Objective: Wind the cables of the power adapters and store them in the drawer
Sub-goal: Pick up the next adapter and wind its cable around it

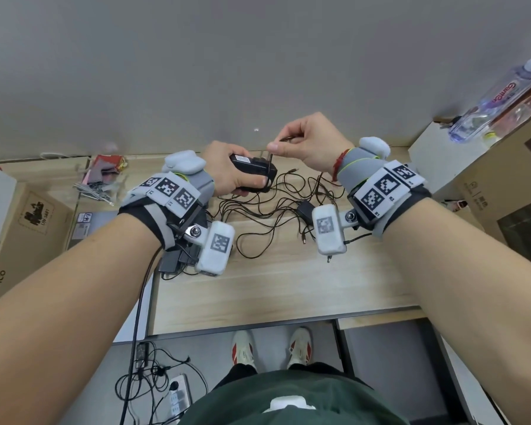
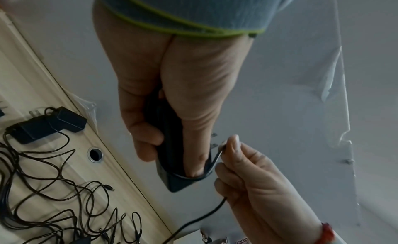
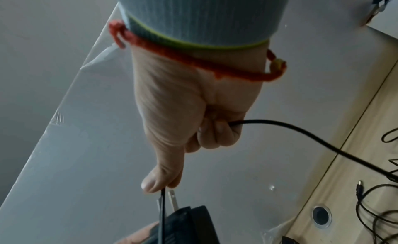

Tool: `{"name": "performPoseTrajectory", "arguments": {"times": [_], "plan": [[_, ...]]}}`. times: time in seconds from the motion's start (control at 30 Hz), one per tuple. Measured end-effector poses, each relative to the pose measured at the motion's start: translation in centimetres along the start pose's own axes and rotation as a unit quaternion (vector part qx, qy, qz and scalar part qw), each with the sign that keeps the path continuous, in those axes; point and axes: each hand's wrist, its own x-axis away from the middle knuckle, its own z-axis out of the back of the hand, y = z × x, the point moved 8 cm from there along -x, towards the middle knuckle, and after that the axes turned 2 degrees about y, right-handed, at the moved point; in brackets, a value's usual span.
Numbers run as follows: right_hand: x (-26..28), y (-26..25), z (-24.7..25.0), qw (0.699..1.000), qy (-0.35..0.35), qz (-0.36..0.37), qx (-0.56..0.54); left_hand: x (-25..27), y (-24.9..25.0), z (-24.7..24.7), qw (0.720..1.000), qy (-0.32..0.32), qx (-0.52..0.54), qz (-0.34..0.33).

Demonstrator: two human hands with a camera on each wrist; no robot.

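My left hand grips a black power adapter above the back of the wooden desk, with the plug prongs pointing up. A turn of its thin black cable lies round the adapter's end. My right hand pinches that cable between thumb and forefinger just above the prongs; the slack runs through its curled fingers down to the desk. A tangle of loose cables and another small adapter lie below my hands. More adapters sit on the desk's left side. No drawer is in view.
Cardboard boxes stand at the left and right, and a water bottle lies on the right one. A round cable hole sits near the desk's back edge by the grey wall. A power strip lies on the floor.
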Motion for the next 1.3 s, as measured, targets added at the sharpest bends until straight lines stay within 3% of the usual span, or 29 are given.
{"name": "performPoseTrajectory", "arguments": {"times": [0.23,0.43,0.67,0.77,1.07,1.3], "plan": [[-0.4,1.1,0.5,1.0,0.017,0.001,-0.013,0.5,1.7,-1.1,0.998,-0.047,-0.005,-0.036],[0.8,3.3,-1.3,0.998,0.017,-0.048,-0.022,0.5,2.9,-0.4,0.997,-0.009,0.059,-0.056],[1.2,3.9,-6.0,0.995,-0.077,-0.019,0.057,-1.2,1.9,1.7,0.993,0.07,0.084,-0.032],[1.3,2.3,-5.9,0.995,-0.082,-0.007,0.06,-1.6,1.1,2.1,0.995,0.077,0.056,-0.024],[0.0,-0.1,-0.5,1.0,-0.018,0.002,0.016,-0.8,0.6,1.2,0.999,0.01,-0.032,-0.011],[-1.2,0.6,1.5,0.999,0.033,0.006,-0.018,0.3,2.1,-0.5,0.995,-0.047,-0.058,-0.059]]}}
